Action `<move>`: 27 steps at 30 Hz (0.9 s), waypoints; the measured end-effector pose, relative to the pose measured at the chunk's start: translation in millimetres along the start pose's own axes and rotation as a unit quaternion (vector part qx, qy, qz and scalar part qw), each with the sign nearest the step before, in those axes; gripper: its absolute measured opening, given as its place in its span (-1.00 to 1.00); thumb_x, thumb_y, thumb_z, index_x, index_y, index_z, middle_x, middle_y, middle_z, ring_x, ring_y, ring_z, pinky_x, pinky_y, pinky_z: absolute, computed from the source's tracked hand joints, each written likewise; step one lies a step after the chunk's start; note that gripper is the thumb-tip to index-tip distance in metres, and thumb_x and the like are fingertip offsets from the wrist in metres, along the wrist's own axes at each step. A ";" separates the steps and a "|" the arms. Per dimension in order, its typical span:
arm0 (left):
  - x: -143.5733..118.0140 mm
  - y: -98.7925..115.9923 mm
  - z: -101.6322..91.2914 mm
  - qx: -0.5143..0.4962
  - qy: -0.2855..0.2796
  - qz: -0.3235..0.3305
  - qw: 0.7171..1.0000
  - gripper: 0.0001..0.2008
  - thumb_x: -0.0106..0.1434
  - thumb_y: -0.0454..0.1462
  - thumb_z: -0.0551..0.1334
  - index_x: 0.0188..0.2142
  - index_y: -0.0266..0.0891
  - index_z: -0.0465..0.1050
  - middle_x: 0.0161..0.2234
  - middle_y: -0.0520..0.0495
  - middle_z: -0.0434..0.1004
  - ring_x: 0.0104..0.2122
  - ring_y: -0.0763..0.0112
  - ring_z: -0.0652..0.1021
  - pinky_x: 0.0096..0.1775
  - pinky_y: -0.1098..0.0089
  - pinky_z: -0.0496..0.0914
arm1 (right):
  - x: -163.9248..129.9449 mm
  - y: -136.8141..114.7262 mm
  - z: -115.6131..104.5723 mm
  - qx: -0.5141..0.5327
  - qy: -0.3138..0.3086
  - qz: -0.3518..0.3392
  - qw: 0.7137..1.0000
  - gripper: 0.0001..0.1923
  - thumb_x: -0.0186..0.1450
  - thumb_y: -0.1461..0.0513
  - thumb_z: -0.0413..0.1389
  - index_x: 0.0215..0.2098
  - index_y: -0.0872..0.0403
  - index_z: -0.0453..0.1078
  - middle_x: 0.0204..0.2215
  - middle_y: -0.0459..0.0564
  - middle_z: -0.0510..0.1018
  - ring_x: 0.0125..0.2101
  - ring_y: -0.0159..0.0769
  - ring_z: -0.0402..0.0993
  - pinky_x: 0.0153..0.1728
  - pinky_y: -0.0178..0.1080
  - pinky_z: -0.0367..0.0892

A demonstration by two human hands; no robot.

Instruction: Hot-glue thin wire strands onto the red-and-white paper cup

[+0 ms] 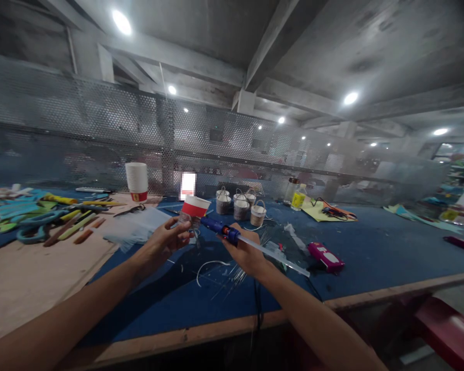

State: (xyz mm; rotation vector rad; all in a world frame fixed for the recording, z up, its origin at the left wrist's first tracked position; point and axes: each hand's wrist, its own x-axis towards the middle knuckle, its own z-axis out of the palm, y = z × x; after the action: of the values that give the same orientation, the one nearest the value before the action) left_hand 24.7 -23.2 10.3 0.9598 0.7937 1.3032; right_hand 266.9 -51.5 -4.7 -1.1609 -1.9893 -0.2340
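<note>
My left hand (172,236) holds a red and white paper cup (195,207), tilted, its white rim up and to the right. In my right hand (244,251) is a blue hot glue gun (220,228), its front end close to the cup's side. A long translucent glue stick (276,256) sticks out of the gun's back toward the lower right. Fingers of the right hand wrap the gun's handle, mostly hidden. Behind the gun stand several small cups with looped handles (241,207). Thin wires (237,275) and a curved white strip (211,265) lie below the hands.
A stack of paper cups (136,180) stands back left, near scissors (36,232) and craft sticks on a wooden board (19,278). On the right are a magenta device (325,257), a yellow-labelled bottle (299,197) and yellow paper (325,211). A perforated metal screen (201,139) runs behind.
</note>
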 end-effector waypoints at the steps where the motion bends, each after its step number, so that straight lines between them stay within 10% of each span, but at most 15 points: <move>1: -0.1 0.4 0.2 -0.003 -0.007 0.000 1.000 -0.59 -0.01 -0.31 0.59 -0.19 -0.22 0.54 -0.40 0.04 0.61 -0.45 0.48 0.63 -0.35 0.49 0.55 | 0.0 0.4 0.3 0.000 0.000 0.003 1.000 -0.72 0.48 0.03 0.11 -0.27 0.04 0.40 -0.50 -0.09 0.57 -0.53 -0.33 0.46 -0.46 -0.34 0.16; 27: 2.5 -2.2 -7.2 -0.006 -0.040 -0.001 0.999 -0.57 0.00 -0.17 0.59 -0.14 -0.18 0.61 -0.10 -0.07 0.68 -0.31 0.40 0.64 -0.28 0.44 0.53 | -0.6 6.4 3.7 0.021 -0.002 0.016 1.000 -0.80 0.45 0.10 0.16 -0.26 0.04 0.40 -0.49 -0.11 0.56 -0.52 -0.36 0.43 -0.44 -0.35 0.14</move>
State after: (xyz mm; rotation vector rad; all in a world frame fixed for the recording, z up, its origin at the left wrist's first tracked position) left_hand 19.4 -19.8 5.5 0.9948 0.7236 1.2590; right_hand 270.1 -46.3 -9.0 -1.1671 -1.9687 -0.1722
